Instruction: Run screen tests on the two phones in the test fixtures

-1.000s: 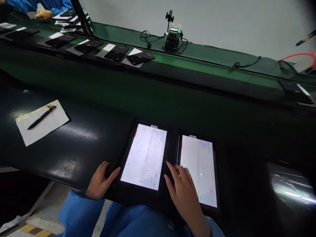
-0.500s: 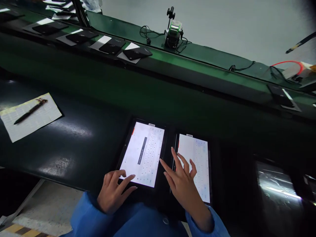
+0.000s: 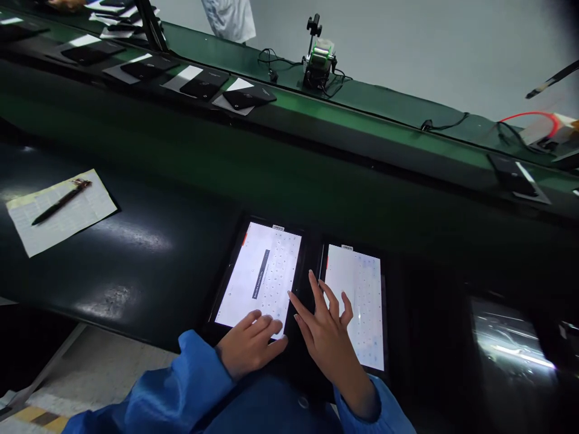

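Two lit tablets lie side by side on the dark bench in front of me. My left hand (image 3: 249, 345) rests flat on the near edge of the left tablet (image 3: 260, 274), fingers over the lower part of its white screen. My right hand (image 3: 326, 328) hovers with spread fingers across the gap between the two, fingertips at the left edge of the right tablet (image 3: 357, 301). Both screens show a pale keyboard grid; the left one also has a dark banner. Neither hand holds anything. Blue sleeves cover both arms.
A paper sheet (image 3: 63, 217) with a black pen (image 3: 61, 202) lies at the left of the bench. Behind runs a green conveyor (image 3: 362, 120) carrying several black devices on white cards (image 3: 246, 96). A small clamp stand (image 3: 318, 60) with cables sits on its far rail.
My left hand slid right from the bench beside the left tablet onto its near screen edge. My right hand lifted and spread its fingers over the gap. A dark banner appeared on the left screen.
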### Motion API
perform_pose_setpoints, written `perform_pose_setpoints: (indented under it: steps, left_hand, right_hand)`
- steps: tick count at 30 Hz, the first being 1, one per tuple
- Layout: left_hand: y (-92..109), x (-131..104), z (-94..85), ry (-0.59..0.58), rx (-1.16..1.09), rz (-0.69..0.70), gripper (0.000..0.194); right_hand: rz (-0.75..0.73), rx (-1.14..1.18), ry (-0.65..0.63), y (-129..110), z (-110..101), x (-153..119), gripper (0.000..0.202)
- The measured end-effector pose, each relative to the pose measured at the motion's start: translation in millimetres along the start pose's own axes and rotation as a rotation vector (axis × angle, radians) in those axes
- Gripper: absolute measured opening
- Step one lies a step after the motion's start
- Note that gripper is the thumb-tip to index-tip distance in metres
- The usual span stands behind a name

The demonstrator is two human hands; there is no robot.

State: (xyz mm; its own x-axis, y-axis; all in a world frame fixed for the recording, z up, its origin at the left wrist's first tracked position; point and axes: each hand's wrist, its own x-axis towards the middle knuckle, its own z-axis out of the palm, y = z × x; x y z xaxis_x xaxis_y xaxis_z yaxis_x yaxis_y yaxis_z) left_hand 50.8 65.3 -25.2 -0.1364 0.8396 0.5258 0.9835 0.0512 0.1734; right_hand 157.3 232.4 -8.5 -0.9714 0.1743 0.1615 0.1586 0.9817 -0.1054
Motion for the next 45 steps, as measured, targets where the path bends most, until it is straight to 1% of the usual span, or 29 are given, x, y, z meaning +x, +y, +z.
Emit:
perform_pose_setpoints:
  steps: [4, 6, 9, 12, 15, 17, 19, 21, 24, 27, 30, 35, 38, 40, 41, 42, 43, 44, 45]
  left_hand:
    - [-2.2, 4.7, 8.1, -0.010, -0.049, 0.115, 0.015]
    - [-3.5, 5.0, 10.1, -0.042, -0.071, 0.172, 0.012]
    - [-1.7, 5.9, 10.1, -0.132, -0.084, 0.251, 0.013]
    - [4.2, 8.1, 8.0, -0.249, -0.072, 0.287, 0.018]
    - [8.1, 10.3, 6.0, -0.343, -0.060, 0.336, 0.014]
    - [7.5, 11.3, 5.4, -0.370, -0.066, 0.381, 0.012]
    - [5.3, 12.5, 5.4, -0.379, -0.077, 0.403, 0.013]
    - [2.6, 14.6, 6.0, -0.375, -0.095, 0.392, 0.016]
    - [-1.2, 20.1, 7.5, -0.342, -0.148, 0.368, 0.020]
    - [-6.5, 25.4, 8.0, -0.276, -0.212, 0.346, 0.020]
    - [-14.9, 25.6, 5.0, -0.236, -0.271, 0.270, 0.015]
    - [-28.8, 21.8, -6.6, -0.240, -0.422, 0.083, 0.008]
    - [-33.5, 23.1, -16.5, -0.259, -0.483, -0.011, 0.007]
    - [-36.2, 19.9, -26.8, -0.222, -0.517, -0.107, 0.010]
    - [-37.8, 15.2, -33.2, -0.179, -0.483, -0.178, 0.009]
    - [-39.3, 7.7, -40.2, -0.132, -0.401, -0.270, 0.008]
    - [-40.5, -2.6, -47.4, -0.090, -0.273, -0.379, 0.014]
    - [-41.2, -15.4, -54.1, -0.054, -0.107, -0.490, 0.027]
    - [-41.1, -30.0, -59.6, -0.049, 0.046, -0.625, 0.043]
  right_hand:
    - [0.014, 0.011, -0.004, -0.6, 1.2, 0.9, 0.040]
    - [0.024, 0.013, -0.008, 0.3, 1.9, -0.2, 0.040]
    - [0.010, 0.009, -0.028, 1.6, 4.0, -3.0, 0.040]
    - [-0.018, 0.015, -0.059, 1.6, 5.8, -4.8, 0.041]
    - [0.019, 0.008, -0.025, 2.6, 1.8, -5.1, 0.041]
    - [0.069, -0.006, 0.026, 5.3, -4.5, -6.2, 0.042]
    - [0.100, -0.011, 0.071, 9.0, -11.2, -9.4, 0.041]
    - [0.101, -0.010, 0.096, 12.3, -16.0, -15.0, 0.039]
    - [0.070, 0.004, 0.070, 13.4, -17.9, -25.6, 0.041]
    - [0.003, 0.059, 0.017, 9.5, -16.0, -33.6, 0.040]
    - [-0.035, 0.195, 0.003, 1.8, -12.4, -35.1, 0.030]
    - [-0.057, 0.381, 0.013, -14.8, -0.8, -22.6, 0.022]
    - [-0.041, 0.493, 0.062, -21.1, 5.3, -8.5, 0.023]
    - [-0.056, 0.499, 0.120, -21.9, 4.7, 3.1, 0.027]
    - [-0.074, 0.480, 0.142, -21.6, 2.3, 9.7, 0.027]
    - [-0.093, 0.459, 0.163, -20.8, -1.4, 16.7, 0.027]
    - [-0.112, 0.445, 0.178, -19.8, -6.5, 24.3, 0.026]
    - [-0.124, 0.443, 0.185, -18.4, -12.6, 32.4, 0.025]
    - [-0.124, 0.452, 0.200, -16.7, -19.7, 41.3, 0.024]
